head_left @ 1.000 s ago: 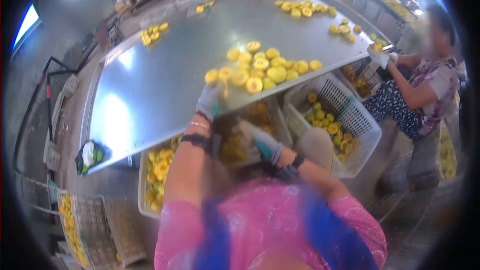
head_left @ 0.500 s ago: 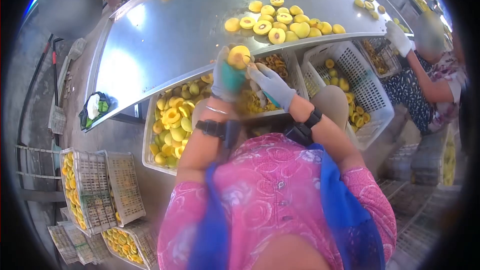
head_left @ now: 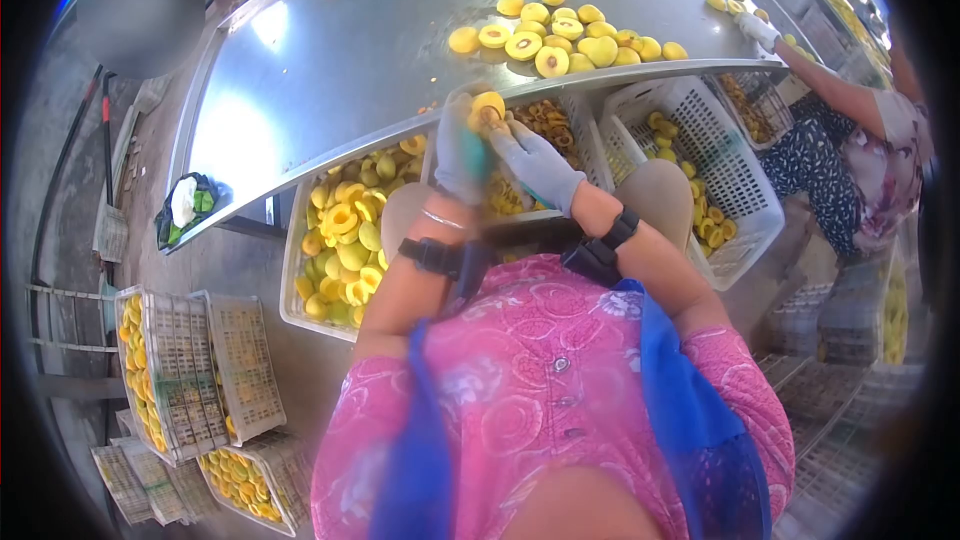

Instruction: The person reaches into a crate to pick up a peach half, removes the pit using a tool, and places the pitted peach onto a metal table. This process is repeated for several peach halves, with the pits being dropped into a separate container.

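Observation:
My left hand, in a grey and green glove smeared by motion, is closed around a halved yellow peach at the metal table's near edge. A brown pit area shows on the peach's cut face. Against that face press the closed fingers of my gloved right hand; whatever they grip is too small to make out. Below my hands is a crate of brown pits and scraps. Left of it stands a white crate filled with pitted peach halves. More peach halves lie piled on the table beyond my hands.
The metal table spans the front. A white crate with some peach halves stands to my right. Stacked crates are at the lower left. A dark plastic bag sits at the table's left corner. A co-worker's gloved hand reaches over the table.
The peach half has turned in my left hand, and my right fingers have moved up against its cut face. The co-worker's hand has moved left and farther onto the table.

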The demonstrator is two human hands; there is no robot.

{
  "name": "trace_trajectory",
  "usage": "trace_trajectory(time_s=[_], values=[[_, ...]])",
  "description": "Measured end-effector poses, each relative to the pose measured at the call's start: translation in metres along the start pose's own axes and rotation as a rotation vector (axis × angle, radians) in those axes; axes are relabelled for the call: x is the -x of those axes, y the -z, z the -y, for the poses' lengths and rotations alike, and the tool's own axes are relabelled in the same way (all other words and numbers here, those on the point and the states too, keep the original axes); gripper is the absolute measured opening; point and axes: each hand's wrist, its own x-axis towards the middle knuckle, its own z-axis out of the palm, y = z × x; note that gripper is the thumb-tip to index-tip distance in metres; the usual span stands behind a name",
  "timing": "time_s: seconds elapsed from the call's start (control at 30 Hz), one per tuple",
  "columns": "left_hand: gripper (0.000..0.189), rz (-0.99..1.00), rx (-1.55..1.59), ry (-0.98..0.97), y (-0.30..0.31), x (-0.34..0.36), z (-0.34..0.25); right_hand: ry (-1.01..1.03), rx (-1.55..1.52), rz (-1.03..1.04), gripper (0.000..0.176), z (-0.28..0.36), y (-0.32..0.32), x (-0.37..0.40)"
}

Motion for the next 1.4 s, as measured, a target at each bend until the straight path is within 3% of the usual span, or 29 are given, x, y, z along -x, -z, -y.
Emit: trace_trajectory(time_s=[0.07,0.17,0.27,0.37,0.57,0.67,0.8,0.9,1.0,1.1,1.17,1.23,1.27,1.3,1.33,1.4], values=[[0.036,-0.019,-0.002,-0.047,-0.008,0.003,-0.003,0.03,0.061,0.008,0.044,-0.003,0.002,-0.003],[0.041,-0.074,0.136,0.151,-0.016,0.008,-0.018,-0.065,0.08,0.094,0.045,0.001,0.005,0.002],[0.049,-0.074,0.131,0.185,-0.015,0.014,-0.019,-0.169,-0.014,0.167,0.046,0.005,0.006,0.007],[0.054,-0.1,-0.265,0.015,-0.009,0.012,-0.007,-0.14,-0.09,0.16,0.043,-0.004,0.0,0.01],[0.059,0.035,-0.118,0.16,-0.017,0.025,-0.032,-0.401,-0.5,0.339,0.034,-0.012,0.008,0.013],[0.061,0.081,-0.563,0.102,0.003,0.021,-0.027,-0.541,-0.614,0.437,0.035,-0.018,0.01,0.015],[0.064,0.269,-0.521,-0.006,0.019,0.024,-0.024,-0.585,-1.05,0.721,0.034,-0.03,0.007,0.016],[0.063,0.239,-0.218,0.069,0.02,0.032,-0.03,-0.65,-1.31,0.904,0.036,-0.027,-0.001,0.015],[0.06,0.059,-0.08,0.222,0.012,0.04,-0.051,-0.619,-1.295,0.921,0.036,-0.032,-0.009,0.006],[0.058,-0.161,0.142,0.096,0.043,0.036,-0.065,-0.598,-1.252,0.999,0.034,-0.029,-0.006,0.011],[0.056,-0.145,-0.135,0.111,0.103,0.046,-0.115,-0.618,-1.398,0.945,0.037,-0.045,0.008,0.008],[0.048,-0.227,-0.679,0.083,0.157,0.05,-0.143,-0.602,-1.537,0.849,0.041,-0.063,0.014,0.004],[0.044,-0.272,-0.813,-0.031,0.168,0.045,-0.146,-0.573,-1.606,0.786,0.043,-0.074,0.013,0.001],[0.041,-0.32,-0.943,-0.144,0.172,0.04,-0.146,-0.549,-1.678,0.722,0.045,-0.086,0.012,-0.003],[0.037,-0.422,-0.913,-0.081,0.15,0.032,-0.149,-0.539,-1.605,0.577,0.046,-0.099,0.012,-0.009],[0.039,-0.273,-1.316,-0.215,0.125,-0.002,-0.139,-0.636,-1.566,0.451,0.045,-0.12,0.011,-0.016]])
